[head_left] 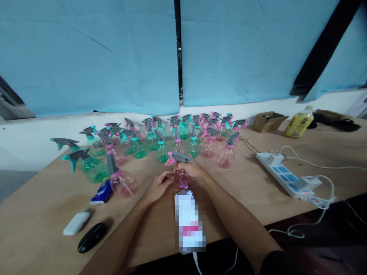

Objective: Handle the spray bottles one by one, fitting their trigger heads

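Observation:
A pink spray bottle (pixel 182 178) with a grey and pink trigger head stands upright on the table in front of me. My right hand (pixel 187 167) is closed around its neck, just under the trigger head. To the left of the bottle is my left hand (pixel 160 185), its fingers loosely bent and apart, the tips at or very near the bottle's side. Whether they touch it I cannot tell. Directly below the bottle lies a phone (pixel 189 221) with a blurred screen and a white cable plugged in.
Several green and pink spray bottles (pixel 139 149) crowd the back of the wooden table. A blue packet (pixel 101 192), a white case (pixel 76 223) and a black mouse-like object (pixel 92 237) lie left. Rightward are a power strip (pixel 282 173), a cardboard box (pixel 269 122) and a yellow-labelled bottle (pixel 299 122).

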Demonstrator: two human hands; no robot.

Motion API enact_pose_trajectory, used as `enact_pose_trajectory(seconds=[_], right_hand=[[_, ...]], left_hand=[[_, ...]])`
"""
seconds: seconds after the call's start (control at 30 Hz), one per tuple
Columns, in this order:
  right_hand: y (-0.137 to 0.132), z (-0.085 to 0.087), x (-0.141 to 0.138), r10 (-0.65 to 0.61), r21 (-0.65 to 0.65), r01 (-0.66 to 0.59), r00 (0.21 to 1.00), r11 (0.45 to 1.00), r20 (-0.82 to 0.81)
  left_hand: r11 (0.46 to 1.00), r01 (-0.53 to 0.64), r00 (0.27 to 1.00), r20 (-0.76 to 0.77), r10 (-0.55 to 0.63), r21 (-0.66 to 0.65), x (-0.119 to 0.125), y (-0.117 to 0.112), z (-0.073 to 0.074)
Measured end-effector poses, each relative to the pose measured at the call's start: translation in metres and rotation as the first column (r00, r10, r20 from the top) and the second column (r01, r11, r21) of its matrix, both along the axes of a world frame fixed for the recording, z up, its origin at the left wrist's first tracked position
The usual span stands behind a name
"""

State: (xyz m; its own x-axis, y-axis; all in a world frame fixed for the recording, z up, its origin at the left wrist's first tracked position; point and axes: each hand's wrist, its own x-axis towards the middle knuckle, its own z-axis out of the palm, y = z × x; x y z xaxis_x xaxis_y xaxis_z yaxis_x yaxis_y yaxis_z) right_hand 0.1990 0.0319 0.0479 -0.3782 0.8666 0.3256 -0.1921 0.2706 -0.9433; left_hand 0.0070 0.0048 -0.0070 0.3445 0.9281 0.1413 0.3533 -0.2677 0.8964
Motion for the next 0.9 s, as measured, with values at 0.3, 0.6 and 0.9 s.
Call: enact_pose_trajectory(seconds=[0.3, 0.6, 0.9], right_hand=[[-0.003, 0.000, -0.002, -0.002, 0.008, 0.002, 0.999, 1.000, -0.033], [0.003, -0.024, -0.006, -0.318, 0.239, 0.314, 0.948, 0.919, -0.022], [0.003, -0.043, -0.006, -0.417, 0.390, 0.385, 0.909, 0.836, -0.002]], left_hand=[[1.000, -0.008, 1.000, 0.005, 0.008, -0.004, 0.000, 0.000, 0.000], [1.000, -0.007, 0.997, 0.076, 0.008, -0.009, 0.001, 0.001, -0.001], [0.997, -0.021, 0.998, 0.066, 0.016, 0.078, 0.002, -0.016, 0.013]])
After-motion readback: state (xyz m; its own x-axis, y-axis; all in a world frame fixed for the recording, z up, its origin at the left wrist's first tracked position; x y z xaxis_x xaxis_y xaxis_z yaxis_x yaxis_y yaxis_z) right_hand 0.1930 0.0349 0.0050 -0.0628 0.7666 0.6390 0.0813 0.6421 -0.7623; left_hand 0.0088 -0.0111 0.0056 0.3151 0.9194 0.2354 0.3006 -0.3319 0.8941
